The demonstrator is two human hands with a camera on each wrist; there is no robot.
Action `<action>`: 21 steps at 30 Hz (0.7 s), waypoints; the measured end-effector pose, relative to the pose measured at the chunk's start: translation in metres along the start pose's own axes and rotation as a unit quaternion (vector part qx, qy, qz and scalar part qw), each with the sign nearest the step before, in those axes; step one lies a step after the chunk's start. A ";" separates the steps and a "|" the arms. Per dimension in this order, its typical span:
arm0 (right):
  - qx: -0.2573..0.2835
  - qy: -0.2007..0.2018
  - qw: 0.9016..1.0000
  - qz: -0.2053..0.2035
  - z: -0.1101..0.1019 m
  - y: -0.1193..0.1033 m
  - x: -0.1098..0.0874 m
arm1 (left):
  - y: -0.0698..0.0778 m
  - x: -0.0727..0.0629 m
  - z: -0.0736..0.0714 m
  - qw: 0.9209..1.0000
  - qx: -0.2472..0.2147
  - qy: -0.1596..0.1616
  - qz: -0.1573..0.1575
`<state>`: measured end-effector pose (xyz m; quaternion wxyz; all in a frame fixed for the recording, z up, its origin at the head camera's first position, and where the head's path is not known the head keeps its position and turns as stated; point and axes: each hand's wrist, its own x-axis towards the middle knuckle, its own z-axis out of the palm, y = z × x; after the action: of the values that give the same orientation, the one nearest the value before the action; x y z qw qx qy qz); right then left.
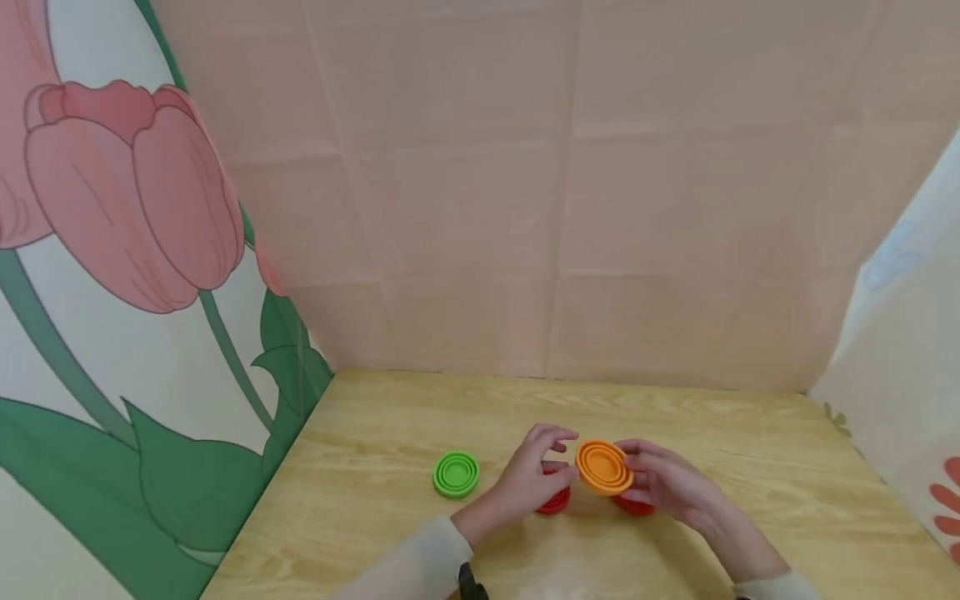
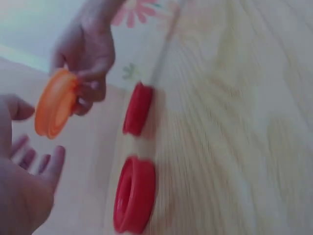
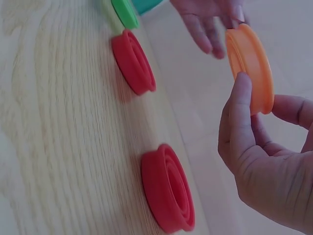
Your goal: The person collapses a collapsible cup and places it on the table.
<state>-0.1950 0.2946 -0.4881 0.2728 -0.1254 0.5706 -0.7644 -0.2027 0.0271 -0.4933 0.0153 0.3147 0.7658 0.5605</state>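
Observation:
Between both hands, raised over the table, is an orange collapsible cup (image 1: 603, 467) folded flat into concentric rings. My right hand (image 1: 671, 483) pinches its rim, thumb on one side and fingers on the other, as the right wrist view (image 3: 266, 171) shows. Facing it from the left, my left hand (image 1: 528, 475) has its fingers spread and its thumb tip right at the orange rim. Two red collapsed cups lie on the table below: one red cup (image 3: 132, 63) is partly hidden behind the left hand, the other red cup (image 3: 168, 188) lies under the right hand.
A green collapsed cup (image 1: 456, 475) lies on the wood-grain table (image 1: 360, 500), left of the left hand. A plain pinkish cloth (image 1: 562, 208) hangs behind the table. Flower-printed panels (image 1: 135, 200) stand at the left and right sides.

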 end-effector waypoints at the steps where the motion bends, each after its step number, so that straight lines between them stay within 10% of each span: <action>1: 0.000 -0.002 1.000 -0.004 -0.002 0.000 -0.001 | 0.001 0.001 0.004 0.998 -0.047 0.012 -0.036; 5: -0.004 -0.004 1.000 -0.017 -0.008 -0.002 -0.008 | 0.006 0.008 0.022 0.975 -0.172 0.045 -0.133; 10: -0.018 0.018 0.999 -0.023 -0.019 -0.008 -0.021 | 0.012 0.022 0.044 0.940 -0.282 0.052 -0.183; 21: -0.032 0.052 0.998 -0.011 -0.059 -0.013 -0.052 | 0.021 0.055 0.091 0.934 -0.272 0.068 -0.220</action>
<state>-0.1853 0.3739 -0.4886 0.2299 -0.1005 0.6071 -0.7540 -0.2029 0.1358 -0.4910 0.1709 0.0834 0.6333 0.7502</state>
